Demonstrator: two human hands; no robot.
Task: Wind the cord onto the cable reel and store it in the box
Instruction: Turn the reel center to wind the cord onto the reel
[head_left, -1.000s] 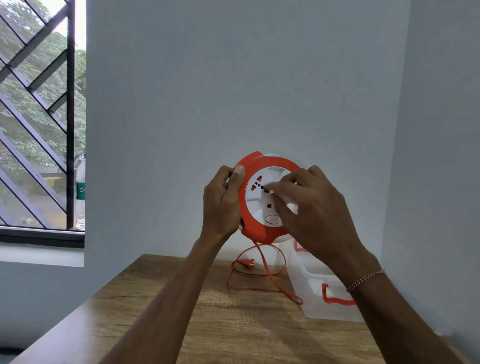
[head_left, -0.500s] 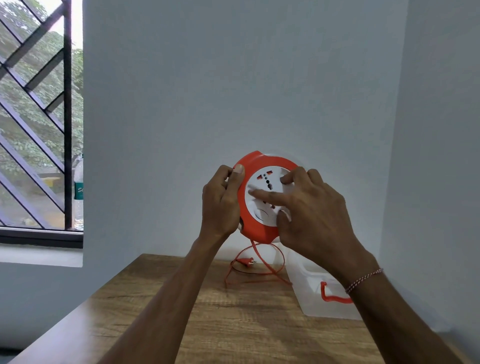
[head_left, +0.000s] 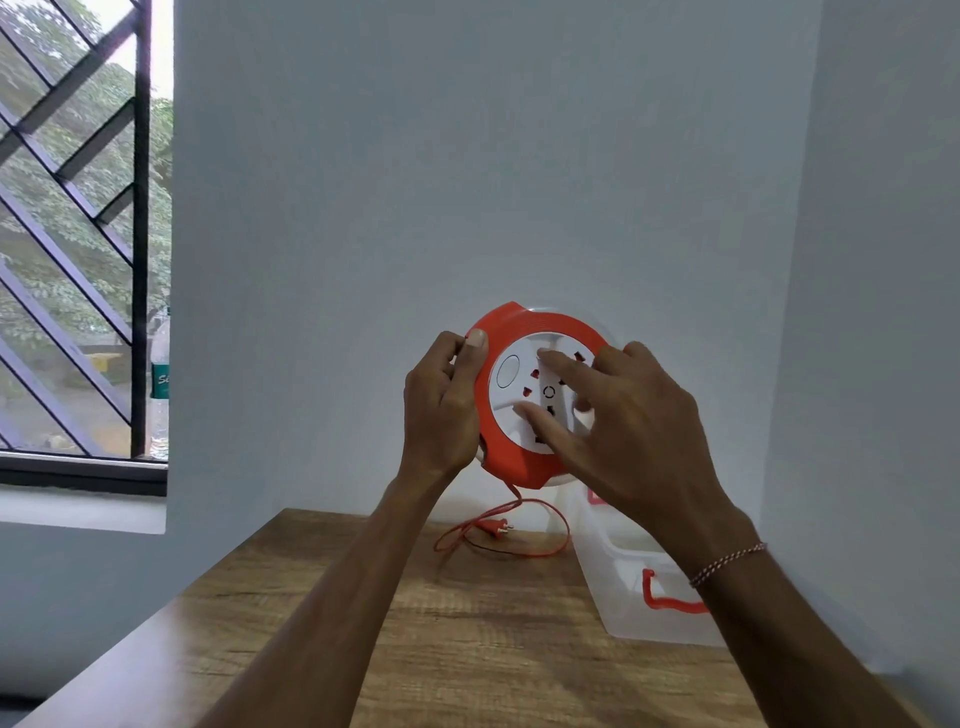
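Left hand grips reel rim; right hand spread open on face; box, cord below.

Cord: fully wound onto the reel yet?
No. A loop of cord and its plug lie on the table, trailing from the reel held above.

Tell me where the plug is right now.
The plug lies on the table near its far edge, below the held reel, inside the loose loop of cord and just left of the box.
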